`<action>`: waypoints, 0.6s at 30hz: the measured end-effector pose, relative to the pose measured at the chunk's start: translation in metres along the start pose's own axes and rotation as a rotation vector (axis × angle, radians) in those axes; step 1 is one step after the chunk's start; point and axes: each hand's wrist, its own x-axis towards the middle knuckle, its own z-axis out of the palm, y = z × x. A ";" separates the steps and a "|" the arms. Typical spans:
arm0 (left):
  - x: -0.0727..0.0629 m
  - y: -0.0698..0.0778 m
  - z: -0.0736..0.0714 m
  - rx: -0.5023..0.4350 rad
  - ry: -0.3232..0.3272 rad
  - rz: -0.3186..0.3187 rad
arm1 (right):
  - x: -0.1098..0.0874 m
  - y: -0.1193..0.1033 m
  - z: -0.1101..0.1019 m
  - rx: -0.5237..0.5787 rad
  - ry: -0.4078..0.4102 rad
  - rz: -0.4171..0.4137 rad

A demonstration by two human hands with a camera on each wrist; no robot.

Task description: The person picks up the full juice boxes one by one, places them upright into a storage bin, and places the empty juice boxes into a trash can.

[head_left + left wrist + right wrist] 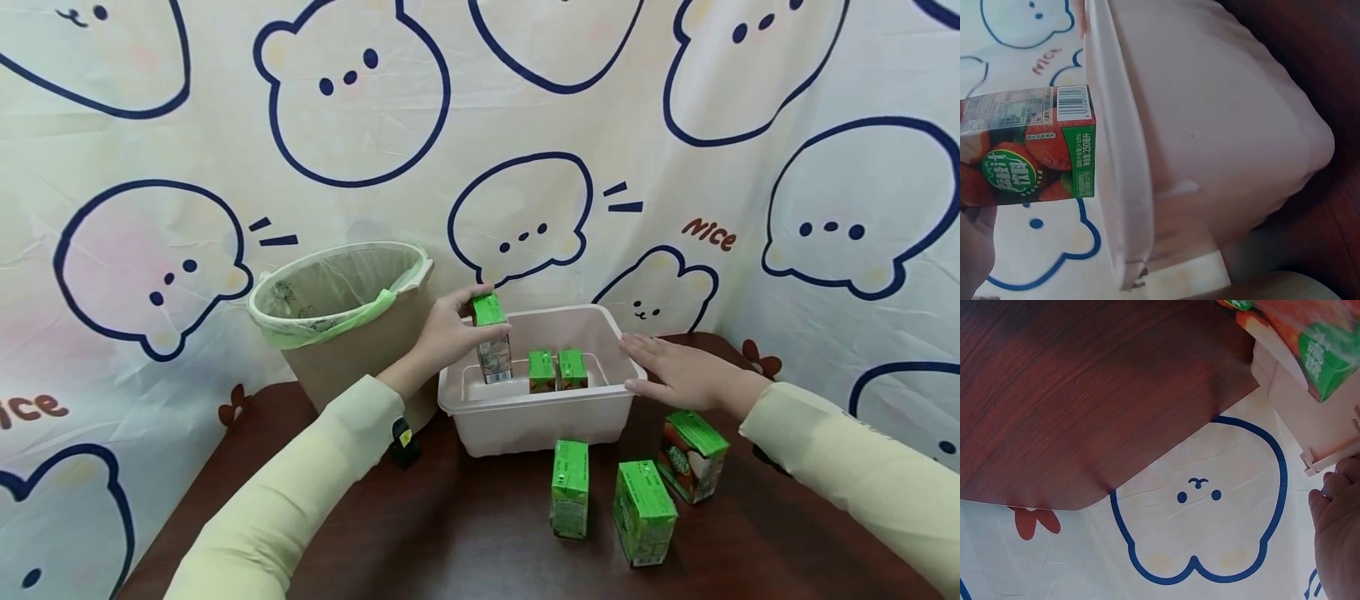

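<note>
My left hand (452,327) grips a juice carton (493,346) with a green top, upright over the left part of the pale pink plastic bin (540,421). In the left wrist view the carton (1029,150) shows strawberries and a barcode, beside the bin's rim (1125,144). Two more green-topped cartons, a left one (542,371) and a right one (573,369), stand inside the bin. My right hand (686,372) rests on the bin's right rim, fingers extended and thumb apart. In the right wrist view, that hand (1341,519) touches the rim at the edge.
Three cartons stand on the dark wooden table (450,533) before the bin: one left (570,492), one middle (645,512), one right (693,458). A lined trash can (360,350) stands left of the bin. A cartoon-printed curtain (360,217) hangs behind.
</note>
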 end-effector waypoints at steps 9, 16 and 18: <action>0.008 -0.021 0.005 0.010 -0.037 -0.041 | 0.001 0.001 0.002 -0.003 0.008 -0.010; 0.011 -0.032 0.013 0.028 -0.078 -0.042 | 0.002 0.002 0.003 -0.010 0.008 -0.007; 0.012 -0.035 0.015 0.030 -0.085 -0.047 | 0.002 0.002 0.003 -0.012 0.009 -0.010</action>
